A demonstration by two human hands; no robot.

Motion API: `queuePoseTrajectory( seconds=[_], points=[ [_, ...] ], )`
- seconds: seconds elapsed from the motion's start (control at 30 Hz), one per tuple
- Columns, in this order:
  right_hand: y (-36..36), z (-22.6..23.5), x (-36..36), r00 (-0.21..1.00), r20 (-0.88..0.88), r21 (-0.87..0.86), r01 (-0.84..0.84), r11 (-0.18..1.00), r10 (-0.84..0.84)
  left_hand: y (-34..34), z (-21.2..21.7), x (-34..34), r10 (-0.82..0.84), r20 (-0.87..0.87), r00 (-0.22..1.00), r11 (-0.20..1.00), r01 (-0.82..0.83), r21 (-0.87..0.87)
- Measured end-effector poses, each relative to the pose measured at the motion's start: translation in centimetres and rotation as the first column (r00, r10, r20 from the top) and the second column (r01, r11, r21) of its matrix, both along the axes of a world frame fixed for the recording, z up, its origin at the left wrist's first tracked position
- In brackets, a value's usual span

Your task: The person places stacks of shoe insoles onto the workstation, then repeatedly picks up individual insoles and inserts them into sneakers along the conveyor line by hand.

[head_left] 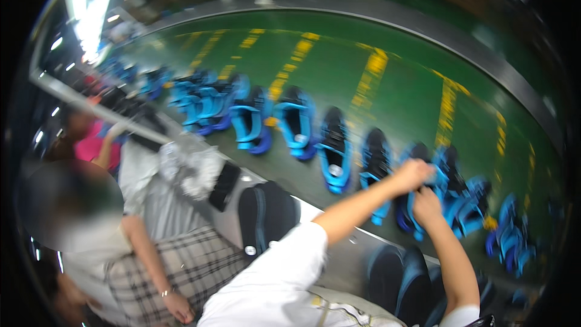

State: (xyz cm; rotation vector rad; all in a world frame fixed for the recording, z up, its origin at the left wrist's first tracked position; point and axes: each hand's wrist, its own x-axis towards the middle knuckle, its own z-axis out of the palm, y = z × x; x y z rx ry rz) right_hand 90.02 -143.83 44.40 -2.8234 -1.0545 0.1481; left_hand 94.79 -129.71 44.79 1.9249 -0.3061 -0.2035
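Both my arms reach over a row of blue and black shoes on a green belt. My left hand [414, 174] is closed, knuckles up, beside the upper part of a shoe [419, 151]; what its fingers hold is blurred. Just nearer to me, my right hand [427, 206] is curled at the blue collar of that same pair, and its fingertips are partly hidden. Directly left stands another shoe [376, 154], toe pointing away. A tilted blue and black shoe [475, 209] lies to the right of my hands.
The green belt [339, 54] carries yellow markings and more shoes [296, 121]. Along its near metal ledge lie black insoles [266, 215], a black flat object [226, 186] and crumpled clear plastic [206, 169]. More dark insoles [387, 278] are below my arms. A person in plaid [181, 260] sits at left.
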Motion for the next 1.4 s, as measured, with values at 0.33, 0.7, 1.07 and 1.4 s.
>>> queuePoseTrajectory(
  seconds=[0.33,0.7,1.07,1.4],
  points=[
    [3.1,6.1,1.0,0.868,-0.472,-0.646,-0.221,0.731,-0.155,0.2,1.6,-0.2,0.034,-0.176,0.984,0.990,-0.057,-0.129],
    [2.3,-6.8,3.6,0.865,-0.496,-0.178,-0.015,0.984,-0.076,-2.1,0.3,-3.8,0.301,0.332,0.894,0.949,-0.317,-0.006],
    [3.0,3.1,2.3,0.903,-0.408,-0.242,0.031,0.970,-0.131,-1.1,-0.2,-2.7,0.261,0.481,0.837,0.892,-0.400,0.212],
    [1.8,7.4,-1.8,0.792,-0.545,-0.407,0.035,0.913,-0.274,-1.0,2.5,-0.8,0.020,0.682,0.731,0.812,-0.410,0.416]
  ],
)
